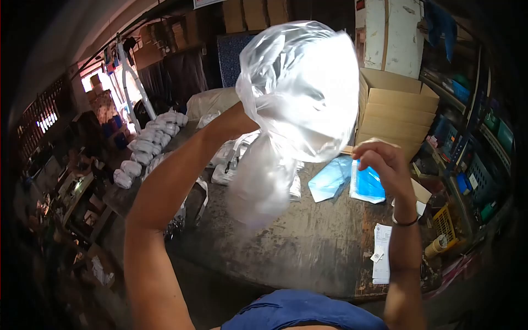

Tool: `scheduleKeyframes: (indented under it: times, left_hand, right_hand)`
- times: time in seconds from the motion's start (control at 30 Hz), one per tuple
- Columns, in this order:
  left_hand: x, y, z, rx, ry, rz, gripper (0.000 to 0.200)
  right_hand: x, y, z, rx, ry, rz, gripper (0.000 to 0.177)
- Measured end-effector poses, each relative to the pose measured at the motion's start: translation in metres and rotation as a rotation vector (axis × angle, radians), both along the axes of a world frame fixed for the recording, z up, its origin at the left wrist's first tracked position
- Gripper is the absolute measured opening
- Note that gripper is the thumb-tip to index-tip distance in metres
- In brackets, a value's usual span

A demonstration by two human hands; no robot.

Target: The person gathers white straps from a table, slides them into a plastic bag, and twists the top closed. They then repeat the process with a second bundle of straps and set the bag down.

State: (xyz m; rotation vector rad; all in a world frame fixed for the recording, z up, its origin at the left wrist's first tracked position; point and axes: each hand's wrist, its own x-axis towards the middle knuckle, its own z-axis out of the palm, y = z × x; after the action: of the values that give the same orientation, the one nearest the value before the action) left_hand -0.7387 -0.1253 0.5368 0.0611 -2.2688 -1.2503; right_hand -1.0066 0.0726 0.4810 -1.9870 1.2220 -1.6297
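Observation:
A large clear plastic bag (300, 93) is raised in front of me, puffed out and shining in the light. Its neck is gathered, and a blurred white lower part (261, 190) hangs over the table. My left hand (248, 120) reaches behind the gathered neck and seems to grip it; its fingers are hidden. To the right, my right hand (388, 162) hovers with loosely curled fingers, apparently holding nothing. Just beyond it lie a blue packet in clear wrap (367, 184) and a pale blue plastic sheet (330, 179).
Wrapped white bundles (157, 137) are piled along the left of the worn table (308, 242). An open cardboard box (393, 107) stands at the back right. Papers (381, 253) lie near the right edge, beside a yellow basket (444, 225) and shelves with bins (481, 176).

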Motion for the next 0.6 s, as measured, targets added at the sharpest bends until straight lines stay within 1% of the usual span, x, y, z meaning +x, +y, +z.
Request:
scheduleKeyframes:
  times: [0.03,0.07,0.1,0.13,0.17,0.2,0.23,0.27,0.3,0.33,0.37,0.4,0.43,0.47,0.5,0.53,0.57,0.6]
  left_hand:
    - [0.012,0.004,0.002,0.095,0.046,-0.144,0.037]
    - [0.015,0.011,0.001,0.084,-0.015,0.041,0.037]
    - [0.019,0.011,0.001,0.059,-0.030,0.053,0.036]
    - [0.022,0.012,0.000,0.034,-0.045,0.065,0.036]
    - [0.026,0.012,-0.001,0.008,-0.060,0.076,0.036]
    - [0.021,0.009,-0.002,0.084,-0.110,0.223,0.036]
    - [0.017,0.007,-0.005,0.157,-0.161,0.369,0.037]
    - [0.024,0.031,0.006,0.095,-0.175,0.319,0.046]
    - [0.026,0.026,0.003,0.102,-0.179,0.317,0.046]
    - [0.028,0.016,-0.002,0.191,-0.098,0.321,0.052]
    - [0.031,0.005,-0.007,0.279,-0.017,0.325,0.058]
    - [0.034,-0.006,-0.011,0.401,-0.035,0.119,0.064]
    - [0.033,-0.002,-0.014,0.406,-0.037,0.118,0.064]
    - [0.030,0.003,-0.020,0.328,0.061,-0.003,0.060]
    - [0.029,0.009,-0.025,0.248,0.159,-0.123,0.056]
    - [0.034,0.017,-0.028,0.459,0.061,-0.203,0.050]
    - [0.035,0.023,-0.026,0.465,0.062,-0.204,0.050]
    - [0.035,0.028,-0.023,0.400,-0.040,-0.094,0.048]
  right_hand:
    - [0.019,0.002,0.020,-0.053,0.259,0.044,0.019]
    - [0.040,0.003,0.041,-0.159,0.551,0.032,0.019]
    - [0.061,-0.003,0.057,-0.267,0.842,0.019,0.023]
    - [0.077,-0.015,0.060,-0.284,0.934,0.043,0.026]
    - [0.090,-0.031,0.059,-0.365,1.062,0.022,0.028]
    - [0.104,-0.047,0.058,-0.456,1.181,0.000,0.030]
    - [0.113,-0.066,0.055,-0.618,1.332,-0.069,0.030]
    - [0.118,-0.087,0.052,-0.718,1.424,-0.135,0.027]
    - [0.123,-0.103,0.052,-0.817,1.513,-0.201,0.025]
    - [0.129,-0.109,0.055,-0.866,1.600,-0.273,0.016]
    - [0.134,-0.115,0.060,-0.786,1.648,-0.263,0.011]
    - [0.133,-0.115,0.065,-0.799,1.631,-0.242,0.010]
    - [0.132,-0.116,0.070,-0.812,1.614,-0.222,0.008]
    - [0.130,-0.117,0.076,-0.853,1.598,-0.310,0.013]
    - [0.126,-0.117,0.084,-0.850,1.598,-0.309,0.013]
    - [0.120,-0.119,0.092,-0.873,1.605,-0.353,0.018]
    - [0.116,-0.121,0.098,-0.895,1.610,-0.395,0.022]
    - [0.113,-0.122,0.100,-0.857,1.606,-0.373,0.029]
